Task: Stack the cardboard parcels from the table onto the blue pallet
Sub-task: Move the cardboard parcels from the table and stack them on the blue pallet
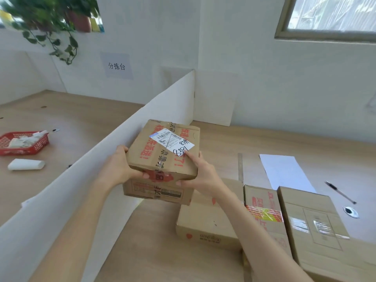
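I hold a cardboard parcel (162, 157) with red print and a white shipping label in the air above the wooden table (223, 139). My left hand (120, 165) grips its left side, thumb under the front edge. My right hand (200, 171) grips its right front corner, index finger lying on the label. Three more parcels lie on the table to the right: a flat one (205, 220), a narrow one with coloured tape (264, 216), and a larger one (317, 226). The blue pallet is not in view.
A white divider board (97, 155) runs diagonally left of the parcel. Beyond it lie a red basket (38, 146) and a white tube (26, 164). A white sheet (284, 171), a pen (339, 192) and a cable hole (351, 211) are on the right.
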The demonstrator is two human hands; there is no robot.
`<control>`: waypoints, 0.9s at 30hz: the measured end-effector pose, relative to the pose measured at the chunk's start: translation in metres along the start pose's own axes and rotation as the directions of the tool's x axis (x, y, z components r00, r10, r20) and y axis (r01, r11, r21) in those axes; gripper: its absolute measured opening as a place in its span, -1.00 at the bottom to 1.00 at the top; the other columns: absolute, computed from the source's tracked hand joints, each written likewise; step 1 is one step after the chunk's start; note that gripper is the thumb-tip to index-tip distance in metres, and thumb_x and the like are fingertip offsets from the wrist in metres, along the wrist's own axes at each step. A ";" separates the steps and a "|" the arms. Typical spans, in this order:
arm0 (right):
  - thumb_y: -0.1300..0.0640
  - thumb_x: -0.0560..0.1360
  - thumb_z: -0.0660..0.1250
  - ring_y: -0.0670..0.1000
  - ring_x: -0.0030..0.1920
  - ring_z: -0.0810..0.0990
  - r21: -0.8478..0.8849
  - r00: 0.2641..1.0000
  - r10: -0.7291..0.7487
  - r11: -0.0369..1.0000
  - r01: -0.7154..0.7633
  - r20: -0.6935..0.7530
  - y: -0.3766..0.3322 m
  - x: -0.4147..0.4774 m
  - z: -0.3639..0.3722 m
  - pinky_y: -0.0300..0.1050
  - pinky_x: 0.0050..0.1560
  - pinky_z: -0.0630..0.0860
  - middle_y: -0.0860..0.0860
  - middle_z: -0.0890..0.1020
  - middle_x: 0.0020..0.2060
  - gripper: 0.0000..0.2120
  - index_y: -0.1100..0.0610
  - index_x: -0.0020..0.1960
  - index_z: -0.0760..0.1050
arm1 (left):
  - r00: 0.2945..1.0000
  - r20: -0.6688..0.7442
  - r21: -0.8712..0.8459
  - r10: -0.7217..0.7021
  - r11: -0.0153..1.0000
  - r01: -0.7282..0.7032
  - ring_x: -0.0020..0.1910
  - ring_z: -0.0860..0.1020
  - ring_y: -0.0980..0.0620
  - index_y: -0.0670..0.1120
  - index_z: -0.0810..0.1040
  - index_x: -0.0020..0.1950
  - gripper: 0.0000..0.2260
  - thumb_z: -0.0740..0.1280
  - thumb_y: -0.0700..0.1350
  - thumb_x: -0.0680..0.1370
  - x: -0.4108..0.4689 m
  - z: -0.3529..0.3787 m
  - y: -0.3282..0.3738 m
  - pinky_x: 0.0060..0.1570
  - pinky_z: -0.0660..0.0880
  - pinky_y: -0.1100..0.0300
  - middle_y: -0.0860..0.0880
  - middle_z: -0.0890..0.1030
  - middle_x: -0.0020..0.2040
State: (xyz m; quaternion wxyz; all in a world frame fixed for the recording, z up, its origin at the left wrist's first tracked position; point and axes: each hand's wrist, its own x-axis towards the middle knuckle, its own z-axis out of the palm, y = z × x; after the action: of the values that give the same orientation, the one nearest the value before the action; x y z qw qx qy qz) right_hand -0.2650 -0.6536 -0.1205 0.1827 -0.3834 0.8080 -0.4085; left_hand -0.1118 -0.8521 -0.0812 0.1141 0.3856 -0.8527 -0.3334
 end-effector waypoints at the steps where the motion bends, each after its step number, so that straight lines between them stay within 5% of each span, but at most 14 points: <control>1: 0.03 0.25 0.60 0.00 0.54 0.06 -0.003 1.000 -0.007 1.000 0.007 -0.022 -0.004 -0.001 -0.014 -0.05 0.47 0.18 0.12 0.13 0.54 -0.04 -0.15 0.51 0.17 | 1.000 -0.014 0.003 0.021 1.000 -0.021 0.05 0.49 -0.03 -0.10 0.31 0.27 -0.17 0.67 -0.04 0.13 -0.004 -0.003 0.015 -0.04 0.46 0.05 -0.01 0.52 0.03; 5: -0.01 0.20 0.63 0.07 0.43 0.28 -0.011 0.996 -0.015 1.000 0.014 -0.084 -0.005 -0.020 -0.069 -0.12 0.37 0.29 0.01 0.33 0.42 -0.04 -0.11 0.48 0.23 | 0.996 -0.015 0.003 0.091 0.996 -0.091 0.03 0.51 -0.02 -0.09 0.35 0.19 -0.25 0.66 0.02 0.14 -0.024 0.001 0.072 -0.15 0.43 0.10 -0.01 0.55 0.01; 15: 0.09 0.22 0.64 -0.08 0.20 0.37 -0.027 0.960 0.042 0.998 -0.051 -0.276 0.061 -0.168 -0.246 -0.33 0.04 0.30 -0.03 0.41 0.33 -0.08 -0.09 0.47 0.27 | 0.944 0.051 -0.016 0.326 0.945 -0.326 -0.02 0.48 -0.02 -0.11 0.37 0.18 -0.25 0.65 0.07 0.14 -0.125 0.104 0.245 -0.14 0.44 0.08 0.01 0.52 -0.04; 24: 0.04 0.18 0.65 0.03 0.32 0.36 -0.092 0.894 0.126 0.979 -0.182 -0.430 0.168 -0.367 -0.429 -0.05 0.23 0.44 -0.06 0.42 0.30 -0.03 -0.13 0.47 0.25 | 0.864 0.166 -0.180 0.475 0.876 -0.447 -0.06 0.50 -0.01 -0.16 0.38 0.07 -0.31 0.67 0.03 0.14 -0.270 0.264 0.419 -0.32 0.40 0.20 -0.01 0.52 -0.11; 27: 0.10 0.18 0.66 -0.01 0.28 0.42 -0.050 0.866 0.163 0.976 -0.211 -0.473 0.199 -0.430 -0.479 -0.10 0.20 0.48 -0.10 0.42 0.25 -0.04 -0.09 0.47 0.26 | 0.824 0.228 -0.214 0.518 0.853 -0.477 -0.06 0.50 -0.02 -0.15 0.37 0.06 -0.33 0.66 0.03 0.15 -0.312 0.313 0.473 -0.34 0.37 0.20 -0.02 0.53 -0.10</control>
State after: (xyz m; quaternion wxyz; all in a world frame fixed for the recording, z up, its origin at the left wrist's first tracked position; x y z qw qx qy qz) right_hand -0.3752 0.0006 -0.0002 0.0028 -0.2027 0.8808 -0.4280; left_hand -0.3170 -0.2456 0.0135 0.1047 0.0893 -0.9040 -0.4048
